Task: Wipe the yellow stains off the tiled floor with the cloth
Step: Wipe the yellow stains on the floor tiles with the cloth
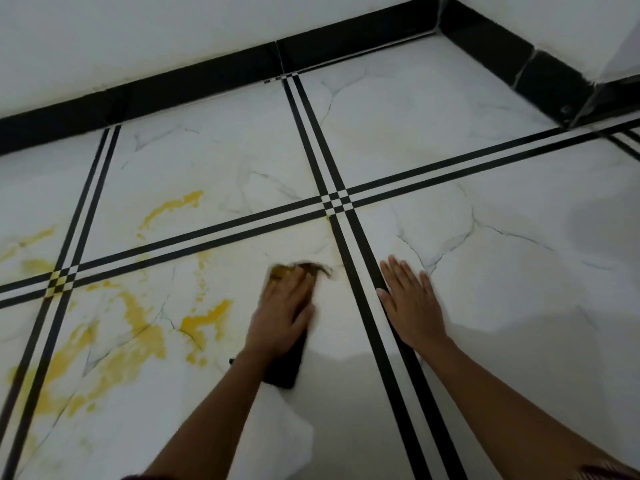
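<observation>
On the tiled floor [502, 289], near the middle of the head view, the left hand [282, 308] lay flat on the cloth [304, 269]. Its fingers were straight and pressed the cloth down; they were not curled round it. The hand looked blurry. A brown-yellow edge of the cloth stuck out just past the fingertips. A dark piece [289, 367] showed under the wrist, and I could not tell what it was. The right hand [412, 306] lay flat on the floor just to the right, fingers spread, holding nothing. Two black lines [382, 368] ran between the hands. The yellow stains [138, 341] were spread over the tiles left of the cloth. Far off, a black skirting strip [207, 81] ran under the white wall [138, 36].
</observation>
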